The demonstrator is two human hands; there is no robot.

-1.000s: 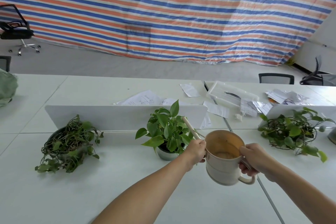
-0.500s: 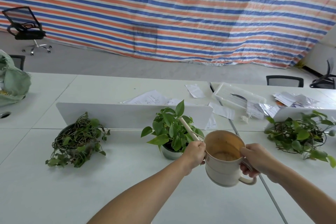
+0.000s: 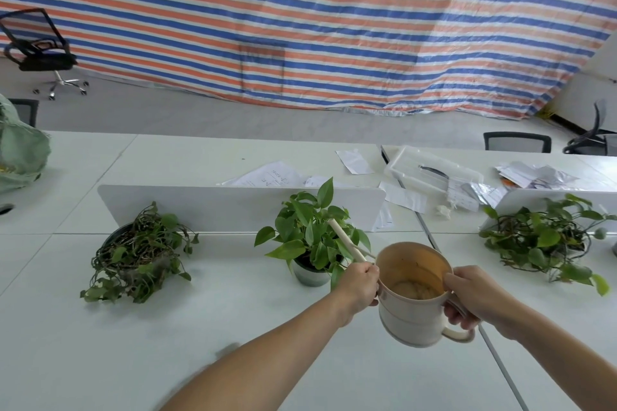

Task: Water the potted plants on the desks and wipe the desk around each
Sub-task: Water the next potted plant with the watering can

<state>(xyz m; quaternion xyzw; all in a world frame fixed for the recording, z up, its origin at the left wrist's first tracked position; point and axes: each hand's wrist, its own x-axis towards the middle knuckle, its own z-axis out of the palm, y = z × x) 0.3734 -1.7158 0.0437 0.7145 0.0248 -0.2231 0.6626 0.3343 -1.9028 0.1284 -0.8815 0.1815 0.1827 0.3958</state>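
Beige plastic, round-bodied, with a loop handle and a long thin spout: the watering can (image 3: 414, 304) hangs in the air above the white desk (image 3: 100, 344). It is just right of, and nearer to us than, the leafy green plant (image 3: 310, 237) in the small grey pot (image 3: 309, 274). Our left hand (image 3: 359, 284) curls round the base of the spout, and our right hand (image 3: 467, 300) is wrapped round the handle.

The can's long axis runs from the handle at lower right, through the body, to the spout tip (image 3: 332, 222) at upper left, which points up and away into the foliage.

We judge the risk lies there. The tip sits among leaves, not clearly over soil, so tipping now could send water onto leaves and desk. The spout could also snag a stem and rock the light pot. Only a little water seems to lie in the can, so we may need a steep tilt.
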